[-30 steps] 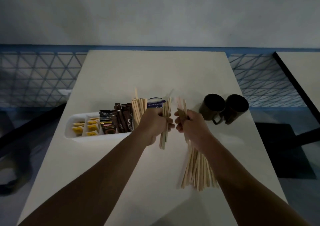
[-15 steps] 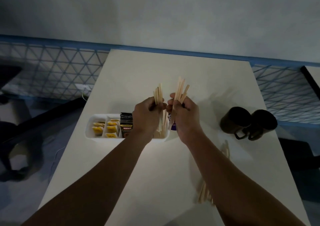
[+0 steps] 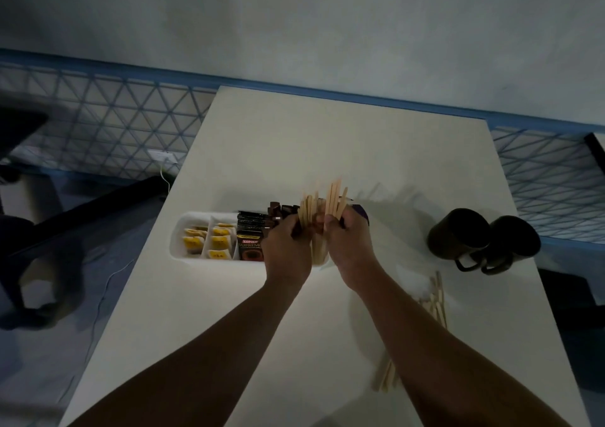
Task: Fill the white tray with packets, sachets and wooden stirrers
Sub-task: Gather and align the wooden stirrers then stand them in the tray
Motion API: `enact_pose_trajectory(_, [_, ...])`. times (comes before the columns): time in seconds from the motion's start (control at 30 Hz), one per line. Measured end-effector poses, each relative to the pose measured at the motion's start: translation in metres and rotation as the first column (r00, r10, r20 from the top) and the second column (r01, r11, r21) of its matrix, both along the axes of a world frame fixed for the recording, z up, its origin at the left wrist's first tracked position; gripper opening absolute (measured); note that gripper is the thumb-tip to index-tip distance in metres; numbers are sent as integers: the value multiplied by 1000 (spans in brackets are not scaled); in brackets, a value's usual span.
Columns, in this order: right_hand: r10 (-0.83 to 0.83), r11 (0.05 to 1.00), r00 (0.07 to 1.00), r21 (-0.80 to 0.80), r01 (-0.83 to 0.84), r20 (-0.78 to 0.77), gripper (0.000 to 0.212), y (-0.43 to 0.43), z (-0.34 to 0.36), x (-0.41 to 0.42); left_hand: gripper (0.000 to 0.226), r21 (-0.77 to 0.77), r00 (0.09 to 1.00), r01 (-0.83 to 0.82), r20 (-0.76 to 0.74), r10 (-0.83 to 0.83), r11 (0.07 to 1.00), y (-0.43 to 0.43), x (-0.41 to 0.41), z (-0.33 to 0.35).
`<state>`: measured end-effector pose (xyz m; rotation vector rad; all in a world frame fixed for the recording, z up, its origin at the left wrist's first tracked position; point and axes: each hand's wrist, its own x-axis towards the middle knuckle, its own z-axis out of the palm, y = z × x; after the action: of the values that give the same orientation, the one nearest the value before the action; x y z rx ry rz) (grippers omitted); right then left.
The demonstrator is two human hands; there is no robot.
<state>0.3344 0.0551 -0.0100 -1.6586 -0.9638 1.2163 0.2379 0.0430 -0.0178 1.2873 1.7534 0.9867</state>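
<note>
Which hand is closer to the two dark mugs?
Right. The right hand is just left of the mugs; the left hand sits farther left, beyond it. Both grip stirrers.

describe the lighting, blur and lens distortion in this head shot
Head view: dim and bluish, no glare, the white table brightest; the stirrers gripped in the left hand and right hand throw a soft fanned shadow rightward; loose stirrers by the right forearm look smeared, while the black packet print is readable; wide-angle stretch enlarges both forearms toward the bottom edge.
</note>
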Motion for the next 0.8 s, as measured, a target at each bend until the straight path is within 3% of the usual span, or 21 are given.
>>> enact_pose_trajectory(0.17, [150,988,935,-17,-153,323,15,-3,6,6,9,22,999,15,-38,-14,1000,1,3,1])
enact_pose_trajectory(0.33, [184,973,849,32,-230,495,19,-5,10,10,18,123,996,60,-75,-51,991,2,4,11])
enact_pose_trajectory(0.5, [230,963,813,-2,-271,535,19,-8,10,16,20,199,997,49,-60,-38,979,1,4,23])
enact_pose_trajectory(0.63, [264,960,805,-67,-271,531,33,-13,9,24,12,227,996,11,-93,10,974,-3,8,31])
enact_pose_trajectory(0.8, [256,966,806,-117,-230,533,36,-28,5,47,8,201,991,94,-110,-73,975,-15,20,28])
